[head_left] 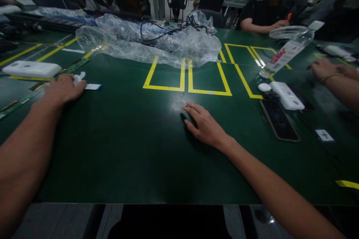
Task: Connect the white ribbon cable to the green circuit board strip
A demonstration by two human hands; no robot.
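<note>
Two hands of yours are over the green table [126, 157], placed here by the white case [32, 69]: your left hand [63, 91] is palm down just off its right end, fingers bent, far nearer the white ribbon [92, 86] than your right hand [206, 123], which is loosely spread and holds nothing, well to the case's right. The ribbon lies nearer you and rightward of the case, its long axis running roughly left to right; whether your left fingers grip the small white piece [80, 77] beside them, I cannot tell
</note>
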